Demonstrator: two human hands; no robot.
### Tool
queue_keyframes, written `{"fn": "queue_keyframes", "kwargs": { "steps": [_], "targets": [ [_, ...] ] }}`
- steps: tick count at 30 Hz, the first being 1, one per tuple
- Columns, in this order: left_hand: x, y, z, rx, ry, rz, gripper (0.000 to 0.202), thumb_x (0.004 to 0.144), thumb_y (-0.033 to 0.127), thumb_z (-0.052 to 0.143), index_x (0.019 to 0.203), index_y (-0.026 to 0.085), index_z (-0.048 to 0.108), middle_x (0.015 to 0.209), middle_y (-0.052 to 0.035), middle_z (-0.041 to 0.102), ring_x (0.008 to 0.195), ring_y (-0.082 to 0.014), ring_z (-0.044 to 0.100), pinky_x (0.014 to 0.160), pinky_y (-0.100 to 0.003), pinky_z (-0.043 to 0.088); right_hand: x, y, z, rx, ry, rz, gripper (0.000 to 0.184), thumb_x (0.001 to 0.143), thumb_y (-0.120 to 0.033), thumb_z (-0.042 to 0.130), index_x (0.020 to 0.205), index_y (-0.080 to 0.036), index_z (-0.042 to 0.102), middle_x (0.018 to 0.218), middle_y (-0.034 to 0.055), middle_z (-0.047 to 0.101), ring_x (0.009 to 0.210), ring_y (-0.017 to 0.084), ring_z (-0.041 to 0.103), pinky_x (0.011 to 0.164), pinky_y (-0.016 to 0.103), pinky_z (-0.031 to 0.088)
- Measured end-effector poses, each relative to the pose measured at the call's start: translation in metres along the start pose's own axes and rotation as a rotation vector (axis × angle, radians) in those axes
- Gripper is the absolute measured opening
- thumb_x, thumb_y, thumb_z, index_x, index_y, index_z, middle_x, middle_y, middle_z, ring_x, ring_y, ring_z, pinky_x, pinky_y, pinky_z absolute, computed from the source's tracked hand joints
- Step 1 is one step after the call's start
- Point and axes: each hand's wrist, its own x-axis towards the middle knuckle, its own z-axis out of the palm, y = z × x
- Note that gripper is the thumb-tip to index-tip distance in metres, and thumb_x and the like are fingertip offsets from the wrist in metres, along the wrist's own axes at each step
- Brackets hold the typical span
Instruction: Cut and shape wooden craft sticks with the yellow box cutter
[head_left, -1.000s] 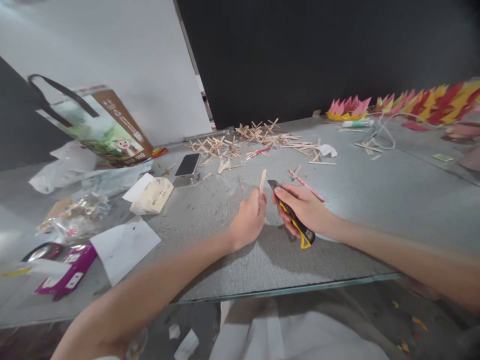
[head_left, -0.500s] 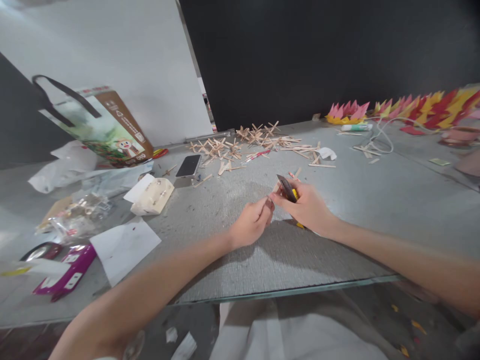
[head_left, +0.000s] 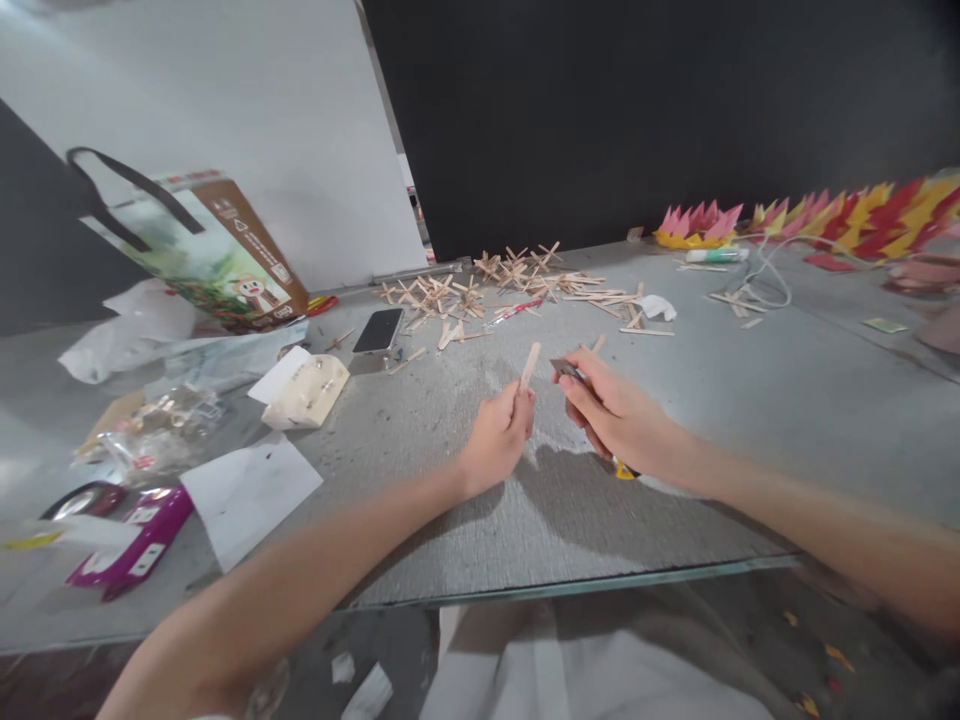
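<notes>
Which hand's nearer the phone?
Left. The left hand, gripping a wooden stick, is to the right of the phone and closer to the camera; the right hand, holding a utility knife, is farther right.

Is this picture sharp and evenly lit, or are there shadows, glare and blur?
Head view: a soft shadow falls on the grey textured tabletop below the bare right hand; head view: pale glare at the tabletop's far left; head view: the right forearm looks smeared; head view: the green-and-brown printed bag looks slanted, perhaps lens distortion.
</notes>
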Motion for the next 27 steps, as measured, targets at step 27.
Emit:
{"fn": "queue_keyframes", "kwargs": {
  "steps": [27],
  "targets": [
    [-0.002,-0.005,0.001,0.307,-0.089,0.032,0.032,0.112,0.039,0.029,0.096,0.023,0.05,0.063,0.006,0.046,0.052,-0.0132,0.043,0.057,-0.029,0.03,0.002,0.0,0.011,0.028,-0.139,0.139,0.027,0.11,-0.037,0.036,0.087,-0.025,0.042,0.058,-0.0094,0.047,0.033,0.01,0.055,0.028,0.02,0.039]
  ]
}}
